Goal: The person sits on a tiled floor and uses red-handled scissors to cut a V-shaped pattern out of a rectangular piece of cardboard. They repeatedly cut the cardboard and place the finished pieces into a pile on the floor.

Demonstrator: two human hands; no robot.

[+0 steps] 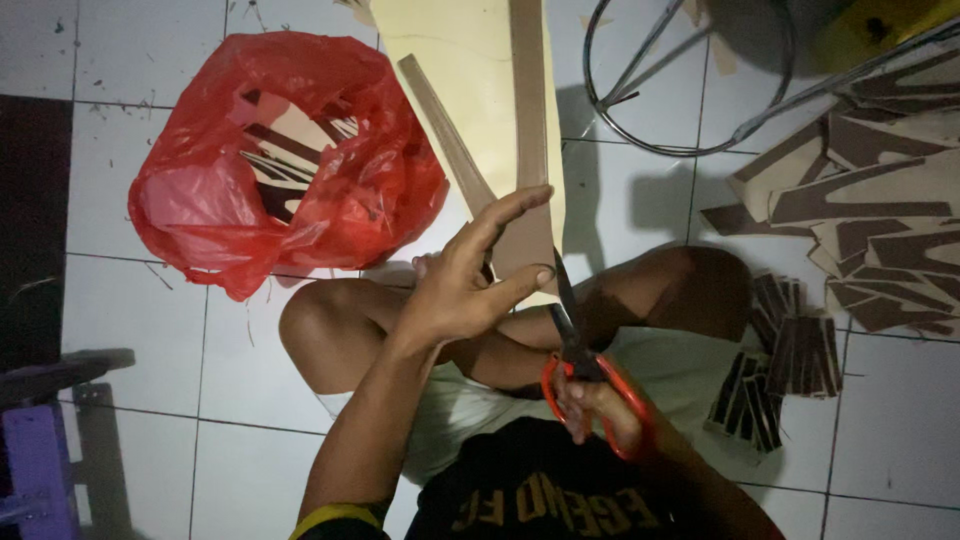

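I sit cross-legged on a white tiled floor. My left hand [470, 275] grips the near end of a long cream sheet with a brown strip along it [525, 120], thumb and fingers spread over the edge. My right hand [600, 405] holds red-handled scissors [580, 355], fingers in the loops. The dark blades point up into the sheet's bottom edge, just right of my left hand.
A red plastic bag [285, 160] with cut brown and cream pieces lies at upper left. Piles of cut brown-and-cream pieces [870, 200] lie at right, small stacks [790, 365] by my knee. A metal stool ring [690, 75] stands at top, a purple stool [40, 450] at left.
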